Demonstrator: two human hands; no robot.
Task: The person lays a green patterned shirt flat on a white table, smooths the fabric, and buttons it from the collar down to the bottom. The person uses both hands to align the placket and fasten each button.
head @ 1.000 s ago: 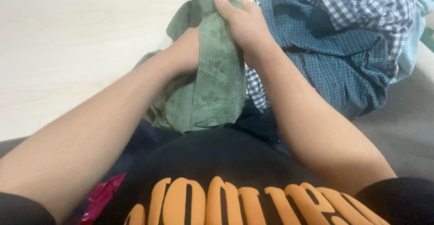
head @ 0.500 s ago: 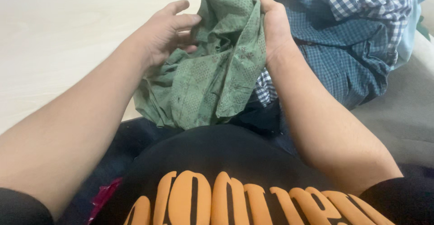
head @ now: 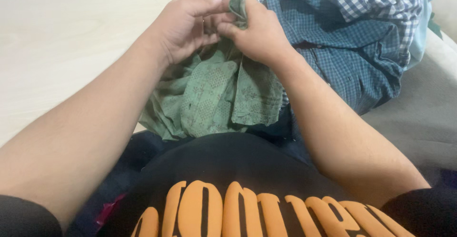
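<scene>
A green patterned cloth (head: pixel 214 99) hangs bunched in front of me over the near edge of a pale wooden table (head: pixel 62 42). My left hand (head: pixel 188 20) and my right hand (head: pixel 254 32) meet at its upper part, and both pinch the fabric between thumb and fingers. The rest of the cloth droops toward my lap. My forearms reach in from the bottom corners.
A pile of blue checked shirts (head: pixel 342 42) lies at the right on the table, with a light blue garment (head: pixel 426 23) at its far edge. A grey surface (head: pixel 419 118) lies to the lower right. My black shirt with orange print (head: pixel 247 194) fills the bottom.
My left hand has come in from the cloth's left side to join the right hand at its top. The cloth has been drawn up and hangs more gathered.
</scene>
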